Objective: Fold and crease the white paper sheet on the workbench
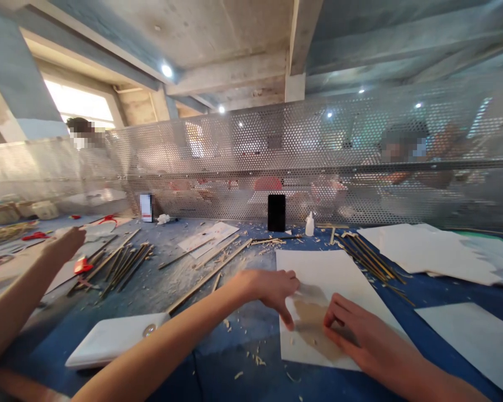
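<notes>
A white sheet of paper [318, 265] lies on the blue tabletop in front of me. On it is a tan, rounded piece [311, 324] with a wavy upper edge; whether it is loose or fixed to the paper I cannot tell. My left hand [276, 291] rests at the left side of the tan piece, thumb apart from the fingers, open. At the right side of that piece, my right hand [360, 329] has its fingers curled and thumb and forefinger pressed together. What they pinch, if anything, is hidden.
Bamboo strips [129, 262] and shavings lie left of centre; dark sticks [369, 257] lie right. A white box-like device [117, 338], glue bottle [309, 224], phone [276, 213] and paper stack [431, 251] surround the sheet. A perforated screen [226, 195] stands behind; a co-worker's arm [33, 290] reaches in left.
</notes>
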A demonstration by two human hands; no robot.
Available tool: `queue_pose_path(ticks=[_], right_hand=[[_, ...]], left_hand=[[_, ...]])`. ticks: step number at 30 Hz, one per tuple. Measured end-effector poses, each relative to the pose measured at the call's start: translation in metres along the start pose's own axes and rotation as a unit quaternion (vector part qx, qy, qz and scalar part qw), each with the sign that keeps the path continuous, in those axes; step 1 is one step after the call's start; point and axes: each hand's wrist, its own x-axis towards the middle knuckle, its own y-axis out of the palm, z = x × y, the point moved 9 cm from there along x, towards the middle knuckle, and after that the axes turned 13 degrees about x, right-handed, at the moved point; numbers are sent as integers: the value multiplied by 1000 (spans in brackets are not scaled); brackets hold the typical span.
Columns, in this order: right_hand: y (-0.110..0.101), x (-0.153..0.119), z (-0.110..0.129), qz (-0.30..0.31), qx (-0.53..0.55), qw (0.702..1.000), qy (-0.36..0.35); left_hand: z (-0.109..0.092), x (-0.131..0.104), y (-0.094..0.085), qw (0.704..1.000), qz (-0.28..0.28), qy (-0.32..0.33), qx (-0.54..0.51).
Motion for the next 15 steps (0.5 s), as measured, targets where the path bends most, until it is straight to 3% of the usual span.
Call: queue_pose_path(ticks=[6,15], right_hand=[[-1,2,-5,-6,-15,1000,-7],[-7,-2,16,1,-29,1000,-9]], left_hand=[[-1,1,1,1000,3,3,21],[1,4,9,999,-34,29,-29]])
